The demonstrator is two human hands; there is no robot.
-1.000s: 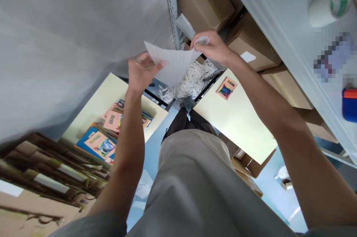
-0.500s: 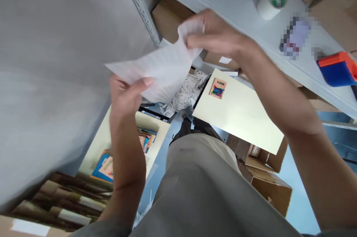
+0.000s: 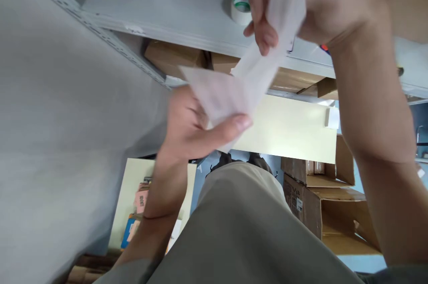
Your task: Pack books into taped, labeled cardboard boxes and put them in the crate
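I hold a thin white sheet of paper [image 3: 240, 83] between both hands, raised in front of a grey metal shelf [image 3: 167, 12]. My left hand [image 3: 190, 125] pinches its lower end with the thumb across the front. Up at the frame's top edge, my right hand [image 3: 321, 3] grips the upper end, which is blurred and looks bent. A roll of white tape with a green core label [image 3: 240, 6] stands on the shelf just left of my right hand.
Brown cardboard boxes [image 3: 174, 54] sit under the shelf. A pale yellow board [image 3: 290, 130] lies below it. Open cartons [image 3: 321, 203] stand at the lower right. Colourful booklets [image 3: 140, 203] lie on another pale board at the lower left. A grey panel [image 3: 67, 141] fills the left.
Both hands have lifted the paper upward toward the shelf; my right hand rose to the frame's top. The view tilted up, so the shredded paper bin is gone from sight.
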